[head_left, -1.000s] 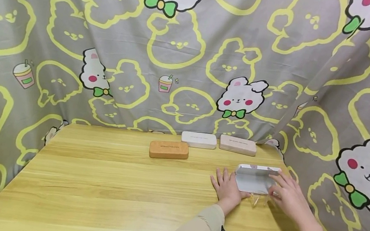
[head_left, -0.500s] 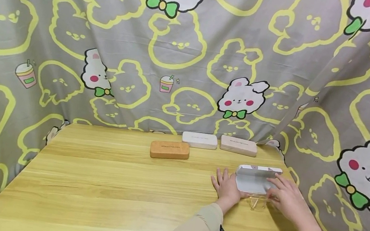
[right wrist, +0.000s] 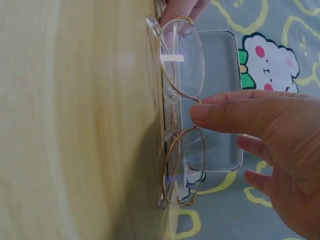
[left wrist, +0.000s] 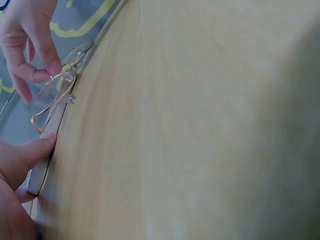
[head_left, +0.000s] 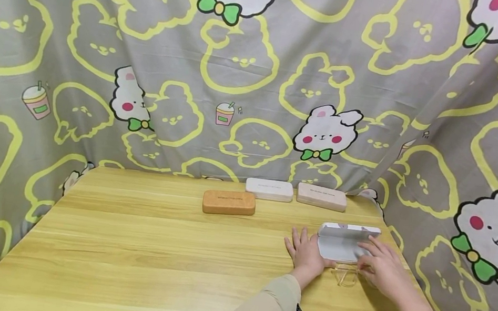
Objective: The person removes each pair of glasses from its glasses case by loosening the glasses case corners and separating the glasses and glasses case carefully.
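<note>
A gold wire-rimmed pair of glasses (right wrist: pixel 203 60) is held at its bridge by my right hand (head_left: pixel 388 270), pinched between thumb and forefinger. Its temples look folded behind the lenses. Just behind it an open glasses case (head_left: pixel 338 249) with a grey lining stands on the table, lid raised towards the back. My left hand (head_left: pixel 309 254) rests at the case's left end, fingers spread and fairly straight on the wood. In the left wrist view, the left thumb (left wrist: pixel 37 150) lies against the case's front edge.
Three closed glasses cases stand further back: an orange one (head_left: pixel 229 203), a white one (head_left: pixel 269 189) and a pale pink one (head_left: pixel 321 197). A patterned grey curtain (head_left: pixel 256 71) hangs behind and beside the wooden table (head_left: pixel 144 257).
My right hand has drawn the glasses slightly towards me, away from the case's front edge. The left hand and the case have stayed nearly still.
</note>
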